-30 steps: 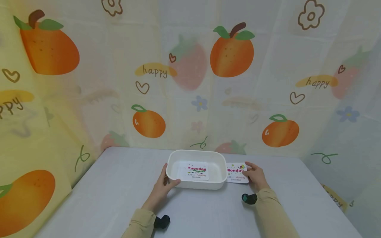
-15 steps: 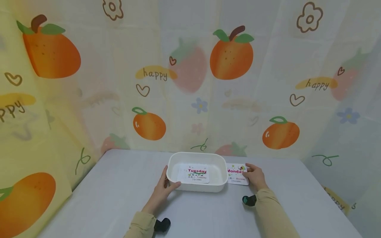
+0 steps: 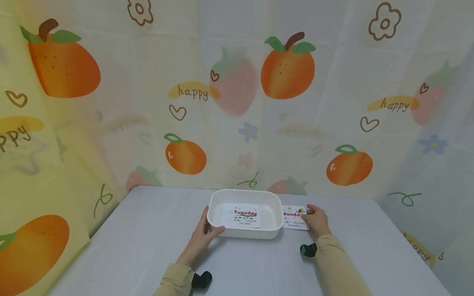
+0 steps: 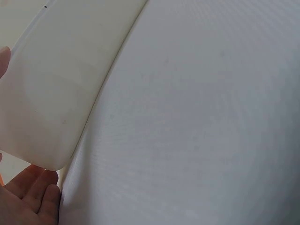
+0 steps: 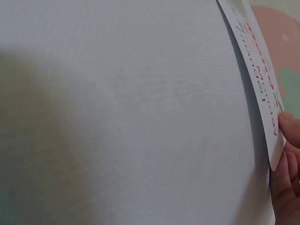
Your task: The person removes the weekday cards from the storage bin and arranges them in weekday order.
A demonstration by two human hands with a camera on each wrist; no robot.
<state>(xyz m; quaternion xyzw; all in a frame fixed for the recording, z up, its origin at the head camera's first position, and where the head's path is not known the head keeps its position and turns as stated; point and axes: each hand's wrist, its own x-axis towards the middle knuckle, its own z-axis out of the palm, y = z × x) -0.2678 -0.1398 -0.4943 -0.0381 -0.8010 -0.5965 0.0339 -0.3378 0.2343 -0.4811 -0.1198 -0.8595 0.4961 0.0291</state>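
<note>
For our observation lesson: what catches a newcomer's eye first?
Probably large orange printed fruits on the pale backdrop behind the white table. Then the white rectangular plastic tub on the table, held by the left hand, a white "Tuesday" card inside. Right of it, the right hand pinches a white "Monday" card.

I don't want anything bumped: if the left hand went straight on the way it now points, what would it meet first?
Most likely the white tray: the left hand grips its left end, so going on would probably push against it, though exact depth is hard to judge.
</note>
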